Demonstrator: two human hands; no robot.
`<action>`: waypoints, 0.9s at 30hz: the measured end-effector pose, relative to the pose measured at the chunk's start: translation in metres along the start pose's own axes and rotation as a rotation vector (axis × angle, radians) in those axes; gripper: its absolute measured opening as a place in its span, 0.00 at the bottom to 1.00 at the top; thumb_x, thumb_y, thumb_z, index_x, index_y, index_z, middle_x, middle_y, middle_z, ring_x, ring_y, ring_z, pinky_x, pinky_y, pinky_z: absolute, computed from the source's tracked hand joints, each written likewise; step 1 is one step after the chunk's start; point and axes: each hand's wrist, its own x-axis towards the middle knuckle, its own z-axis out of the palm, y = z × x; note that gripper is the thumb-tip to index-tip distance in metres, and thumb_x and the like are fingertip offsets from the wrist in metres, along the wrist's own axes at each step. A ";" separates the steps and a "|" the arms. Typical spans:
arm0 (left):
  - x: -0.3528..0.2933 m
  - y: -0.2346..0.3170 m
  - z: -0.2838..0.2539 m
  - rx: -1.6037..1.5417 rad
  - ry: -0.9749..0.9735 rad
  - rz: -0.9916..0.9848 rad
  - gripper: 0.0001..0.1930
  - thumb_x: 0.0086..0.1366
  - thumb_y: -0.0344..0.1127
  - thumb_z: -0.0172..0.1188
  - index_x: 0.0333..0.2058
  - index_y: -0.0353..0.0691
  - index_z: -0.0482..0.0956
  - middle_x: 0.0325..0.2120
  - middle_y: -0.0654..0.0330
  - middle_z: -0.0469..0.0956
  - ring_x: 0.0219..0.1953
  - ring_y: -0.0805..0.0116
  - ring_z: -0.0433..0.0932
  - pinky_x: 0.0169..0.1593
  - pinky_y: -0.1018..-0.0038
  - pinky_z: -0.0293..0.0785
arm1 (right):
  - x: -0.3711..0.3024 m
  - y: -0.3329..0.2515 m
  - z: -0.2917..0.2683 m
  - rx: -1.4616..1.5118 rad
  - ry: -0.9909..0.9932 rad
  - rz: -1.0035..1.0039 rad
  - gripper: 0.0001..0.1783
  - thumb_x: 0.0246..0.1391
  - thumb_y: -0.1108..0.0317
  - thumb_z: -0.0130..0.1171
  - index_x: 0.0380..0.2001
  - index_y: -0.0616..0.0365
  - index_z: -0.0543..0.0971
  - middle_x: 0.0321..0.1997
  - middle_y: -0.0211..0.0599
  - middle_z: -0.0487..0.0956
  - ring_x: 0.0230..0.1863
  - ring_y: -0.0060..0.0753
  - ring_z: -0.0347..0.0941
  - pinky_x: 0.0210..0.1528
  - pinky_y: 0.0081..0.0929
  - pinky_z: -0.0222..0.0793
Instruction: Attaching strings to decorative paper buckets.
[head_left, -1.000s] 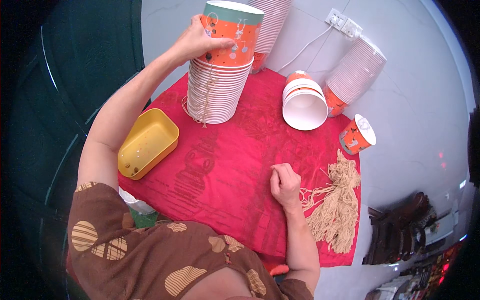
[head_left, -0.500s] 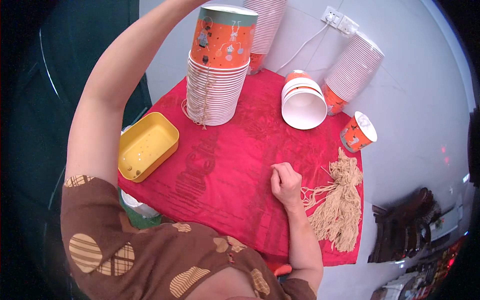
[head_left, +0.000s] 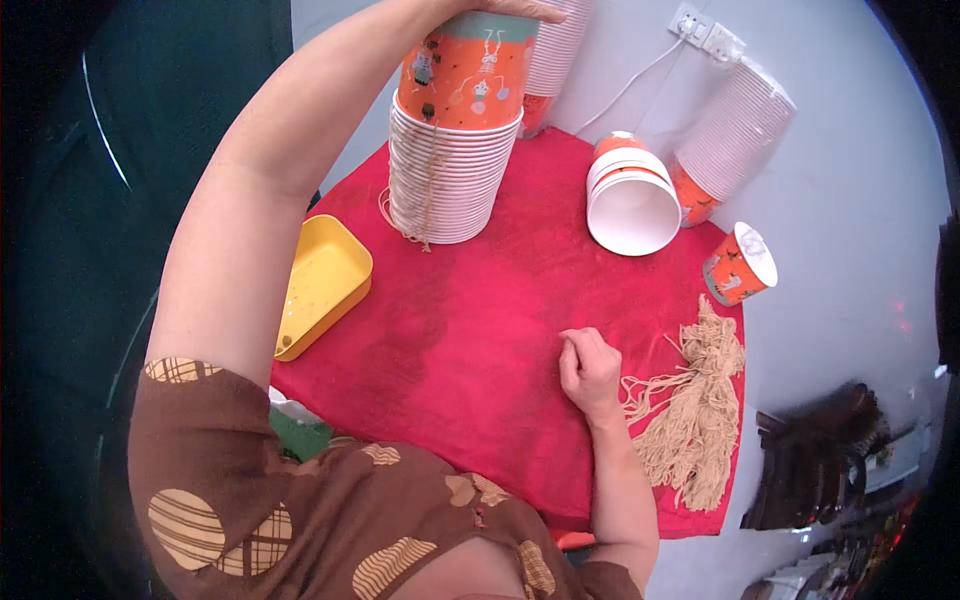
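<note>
My left hand point(head_left: 510, 8) reaches up to the top of a tall stack of upside-down paper buckets, cut off by the upper edge. Its visible fingers lie stretched out over the base of the topmost orange bucket point(head_left: 465, 85). White rims point(head_left: 450, 180) fill the lower stack, and tan strings point(head_left: 432, 195) hang down its side. On the red cloth, my right hand point(head_left: 590, 368) rests closed in a loose fist; no thing shows in it. Beside it lies a bundle of tan strings point(head_left: 700, 430), some loose ends near the wrist.
A yellow tub point(head_left: 335, 270) stands at the left, partly behind my left arm. At the back right are nested white-lined buckets point(head_left: 632, 215) on their side, a wrapped bucket stack point(head_left: 735, 130) and a small orange cup point(head_left: 735, 265). Another tall stack point(head_left: 555, 50) leans behind. Wall sockets point(head_left: 705, 30) hold a white plug.
My left hand has come into view over the top of the bucket stack. The whole view has shifted slightly; my right hand keeps its closed pose on the cloth.
</note>
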 end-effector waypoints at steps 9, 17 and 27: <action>-0.032 -0.007 -0.005 0.019 -0.054 0.366 0.51 0.53 0.78 0.48 0.67 0.51 0.57 0.69 0.50 0.51 0.70 0.48 0.49 0.69 0.47 0.46 | 0.001 0.001 -0.004 -0.007 0.021 -0.023 0.08 0.43 0.82 0.58 0.30 0.63 0.76 0.24 0.43 0.75 0.22 0.42 0.75 0.23 0.33 0.71; 0.020 0.002 -0.019 0.399 0.663 0.589 0.27 0.59 0.55 0.54 0.47 0.39 0.74 0.51 0.41 0.68 0.57 0.44 0.67 0.56 0.51 0.63 | 0.001 -0.005 0.005 0.002 0.057 -0.116 0.07 0.43 0.78 0.60 0.30 0.61 0.76 0.23 0.40 0.73 0.23 0.41 0.74 0.23 0.34 0.71; 0.041 0.107 0.176 0.610 0.327 1.008 0.12 0.59 0.35 0.61 0.40 0.35 0.77 0.32 0.47 0.80 0.37 0.48 0.79 0.41 0.57 0.75 | -0.002 0.000 -0.007 -0.052 0.065 -0.118 0.06 0.43 0.77 0.60 0.28 0.60 0.75 0.22 0.39 0.72 0.22 0.40 0.73 0.22 0.34 0.71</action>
